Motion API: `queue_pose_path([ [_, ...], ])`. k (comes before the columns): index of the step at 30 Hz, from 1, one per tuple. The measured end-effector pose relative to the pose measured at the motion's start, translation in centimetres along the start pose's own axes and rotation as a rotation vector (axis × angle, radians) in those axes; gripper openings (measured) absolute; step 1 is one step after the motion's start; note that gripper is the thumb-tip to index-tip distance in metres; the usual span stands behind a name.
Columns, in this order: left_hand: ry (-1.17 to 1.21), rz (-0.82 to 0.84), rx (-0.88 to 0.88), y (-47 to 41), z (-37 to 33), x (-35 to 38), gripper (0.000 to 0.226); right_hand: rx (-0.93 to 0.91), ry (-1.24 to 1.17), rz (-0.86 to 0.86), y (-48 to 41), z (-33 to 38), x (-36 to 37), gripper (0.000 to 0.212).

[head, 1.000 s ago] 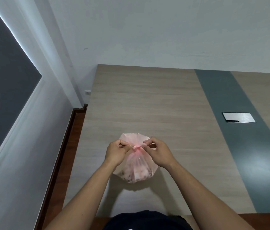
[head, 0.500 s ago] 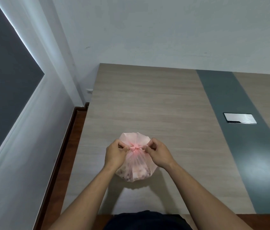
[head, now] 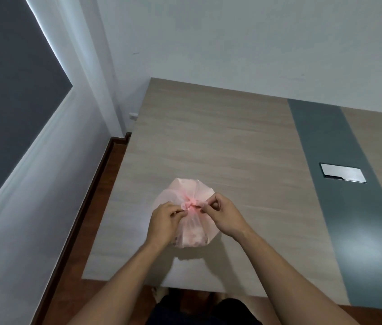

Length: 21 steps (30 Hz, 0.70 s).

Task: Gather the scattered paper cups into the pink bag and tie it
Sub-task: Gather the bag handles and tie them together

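Observation:
A thin pink plastic bag (head: pixel 193 234) sits on the wooden table (head: pixel 220 146), bulging with paper cups that show only faintly through the plastic. Its top is gathered into a small knot (head: pixel 191 204) between my two hands. My left hand (head: pixel 165 222) pinches the gathered plastic on the knot's left side. My right hand (head: pixel 222 215) pinches the plastic on the right side. The bag's loose upper part fans out behind the knot. No cups lie loose on the table.
A grey-green stripe (head: pixel 340 184) runs down the table, with a silver cable-box lid (head: pixel 342 172) set into it. The table's left edge drops to a brown floor (head: pixel 86 242) beside a white wall. My legs show under the near edge.
The knot has drawn tighter and both hands have stayed pinching at its sides. The camera has tilted, so the bag sits lower and more central in view.

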State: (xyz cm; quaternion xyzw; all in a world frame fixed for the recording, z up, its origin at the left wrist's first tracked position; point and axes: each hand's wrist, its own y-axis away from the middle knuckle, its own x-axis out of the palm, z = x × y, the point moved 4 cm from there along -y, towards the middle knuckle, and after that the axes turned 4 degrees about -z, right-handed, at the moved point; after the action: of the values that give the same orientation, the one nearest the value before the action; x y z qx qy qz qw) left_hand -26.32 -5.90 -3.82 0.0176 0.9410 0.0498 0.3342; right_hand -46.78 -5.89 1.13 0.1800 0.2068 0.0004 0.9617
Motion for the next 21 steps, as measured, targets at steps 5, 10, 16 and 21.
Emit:
queue_pose_path([
  [5,0.209,0.028,-0.187,3.3,-0.2,-0.4,0.021,-0.056,0.009,0.095,1.3,-0.8,-0.4,0.035],
  [10,0.272,-0.002,-0.194,7.8,-1.0,-0.6,0.038,-0.160,0.026,0.242,3.7,-0.6,-0.8,0.034],
  [16,0.198,-0.234,-0.190,14.7,-2.0,-0.8,0.022,-0.283,0.084,0.426,7.1,-0.8,-1.3,0.015],
  [21,0.180,-0.410,-0.205,21.7,-2.5,-1.9,0.018,-0.427,0.310,0.716,11.1,-0.4,0.9,0.046],
])
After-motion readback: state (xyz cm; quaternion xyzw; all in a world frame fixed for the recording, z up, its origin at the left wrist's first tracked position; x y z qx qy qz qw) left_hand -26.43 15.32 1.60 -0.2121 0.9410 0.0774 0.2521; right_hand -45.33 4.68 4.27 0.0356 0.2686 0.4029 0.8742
